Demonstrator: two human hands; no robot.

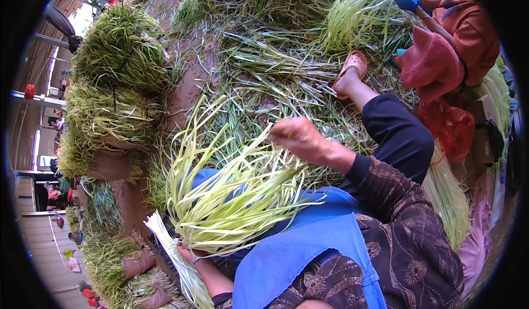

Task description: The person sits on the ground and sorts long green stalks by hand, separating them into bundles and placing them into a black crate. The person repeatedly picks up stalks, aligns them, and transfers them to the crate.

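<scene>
My left hand (pixel 188 251) grips a bunch of long yellow-green leaves, likely garlic chives (pixel 231 201), near its gathered end. The leaves fan out over the blue apron (pixel 289 259) on my lap. Right beside that hand, a bundle of pale white stalks (pixel 177 259) lies on a dark plastic crate (pixel 167 226). My right hand (pixel 301 139) is raised above the leaves' far side, blurred, with its fingers bent together. A leaf end reaches close to its fingertips; whether they pinch it cannot be told.
Loose green leaves (pixel 272 85) litter the ground around my clog (pixel 353 65). Large bound bundles (pixel 120 52) stand at the left. At upper right a co-worker's blue-gloved hand (pixel 407 2) holds pale leaves. A red plastic bag (pixel 448 129) and another leaf bundle (pixel 446 201) lie at my right.
</scene>
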